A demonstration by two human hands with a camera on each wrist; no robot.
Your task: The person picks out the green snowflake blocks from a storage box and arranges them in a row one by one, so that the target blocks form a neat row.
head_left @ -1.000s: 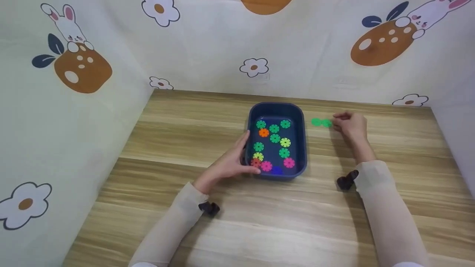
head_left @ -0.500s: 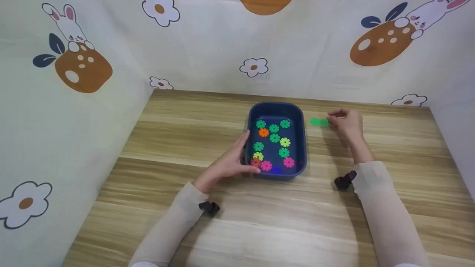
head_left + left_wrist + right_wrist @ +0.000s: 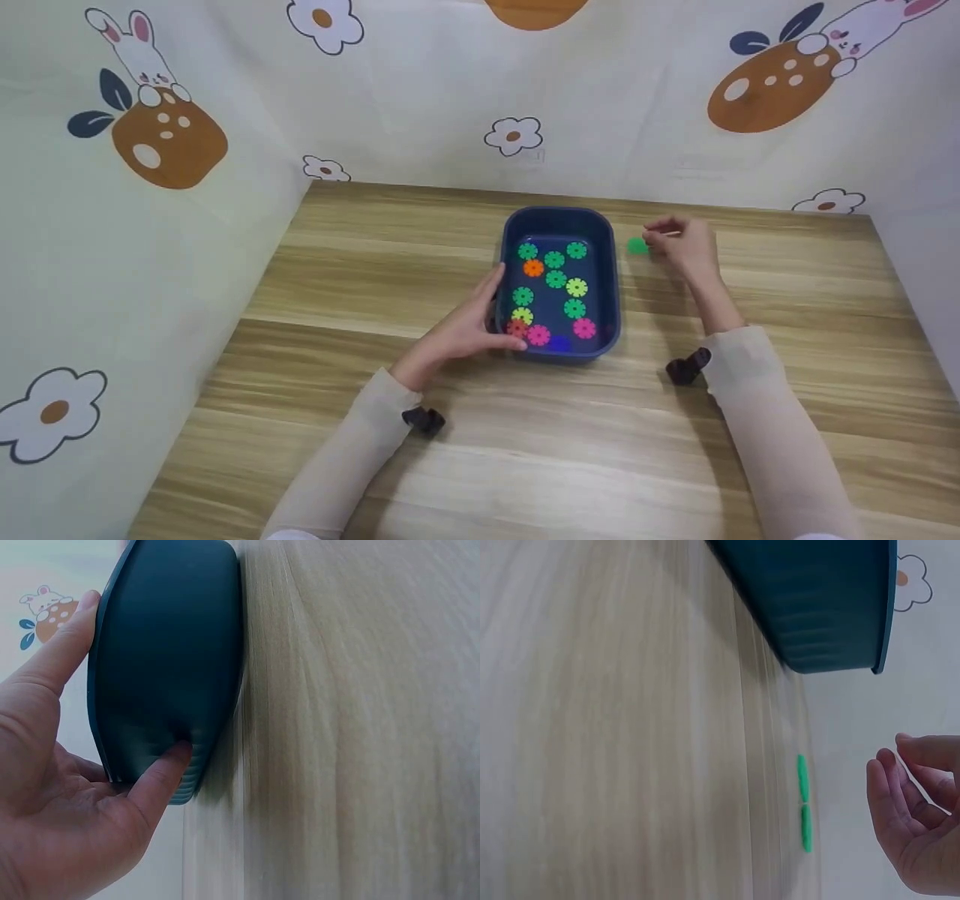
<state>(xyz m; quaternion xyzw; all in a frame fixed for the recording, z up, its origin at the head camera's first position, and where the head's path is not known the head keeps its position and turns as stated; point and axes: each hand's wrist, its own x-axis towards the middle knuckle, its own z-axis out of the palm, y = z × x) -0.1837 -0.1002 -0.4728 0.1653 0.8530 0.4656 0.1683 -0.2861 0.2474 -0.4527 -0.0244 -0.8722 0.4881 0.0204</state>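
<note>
My left hand [image 3: 465, 326] grips the near left corner of a dark blue plastic box [image 3: 617, 300], thumb at the near rim and fingers along the left side. In the left wrist view a fingertip presses the outer wall of the box [image 3: 165, 637]. Inside lie several notched plastic discs, green, yellow, pink, orange and blue. To the right of the box my right hand [image 3: 690, 251] hovers with fingers loosely bent and nothing between them. Under it two green discs [image 3: 804, 780] lie end to end on the table; in the head view the fingers partly cover this pair [image 3: 637, 246].
The wood-grain table [image 3: 570, 450] runs back to a wall covering [image 3: 420, 97] printed with flowers and rabbits. A similar covering hangs at the left side. Black wrist cameras sit on both sleeves, the right one [image 3: 686, 367] low over the table.
My right hand has moved left over the green discs, covering more of them in the head view. The left hand, the box and its discs have stayed in place.
</note>
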